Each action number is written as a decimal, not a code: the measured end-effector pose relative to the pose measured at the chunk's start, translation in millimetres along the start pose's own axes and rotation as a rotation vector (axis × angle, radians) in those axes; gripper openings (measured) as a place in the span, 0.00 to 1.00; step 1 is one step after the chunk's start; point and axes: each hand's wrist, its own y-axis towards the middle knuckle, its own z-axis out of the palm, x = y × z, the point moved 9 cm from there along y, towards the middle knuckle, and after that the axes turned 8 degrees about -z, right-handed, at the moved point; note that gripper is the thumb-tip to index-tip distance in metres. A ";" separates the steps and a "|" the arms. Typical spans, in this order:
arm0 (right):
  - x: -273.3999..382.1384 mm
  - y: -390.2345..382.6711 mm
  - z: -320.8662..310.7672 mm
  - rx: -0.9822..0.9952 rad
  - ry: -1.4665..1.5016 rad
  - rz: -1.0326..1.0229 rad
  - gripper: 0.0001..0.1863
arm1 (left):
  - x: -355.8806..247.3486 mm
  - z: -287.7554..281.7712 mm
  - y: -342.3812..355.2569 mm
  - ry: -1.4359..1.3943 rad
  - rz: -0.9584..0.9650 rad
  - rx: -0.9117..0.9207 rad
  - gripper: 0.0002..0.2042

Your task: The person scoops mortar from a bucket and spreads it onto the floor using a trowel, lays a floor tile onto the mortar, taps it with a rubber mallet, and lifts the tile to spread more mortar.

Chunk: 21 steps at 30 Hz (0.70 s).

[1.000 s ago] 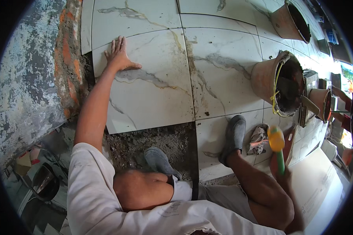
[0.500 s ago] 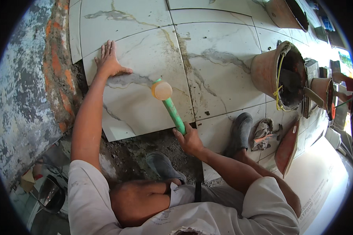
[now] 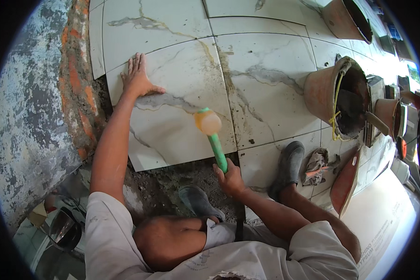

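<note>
My left hand (image 3: 137, 80) lies flat on a large white marble-patterned floor tile (image 3: 172, 140), near its left edge, fingers spread. In my right hand (image 3: 230, 180) is the green handle of a rubber mallet (image 3: 209, 122), with its pale orange head slightly blurred over the tile's right part. Whether the head touches the tile I cannot tell. Along the tile's near edge runs a strip of dark, rough mortar bed (image 3: 163, 186).
A peeling wall (image 3: 30, 107) with exposed brick rises on the left. To the right stand a bucket (image 3: 319, 95) with a yellow cord and another bucket (image 3: 343, 21) farther off. A crumpled rag (image 3: 316, 168) lies beside my shoe (image 3: 287, 165), near a reddish pan (image 3: 345, 184).
The mallet has moved a little to the right and nearer to me over the tile. My left hand keeps its place on the tile; the whole view has shifted slightly.
</note>
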 end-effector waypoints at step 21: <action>149.5 33.7 16.9 0.042 0.121 -0.432 0.16 | 35.8 11.6 -96.0 -0.342 -0.165 -0.224 0.62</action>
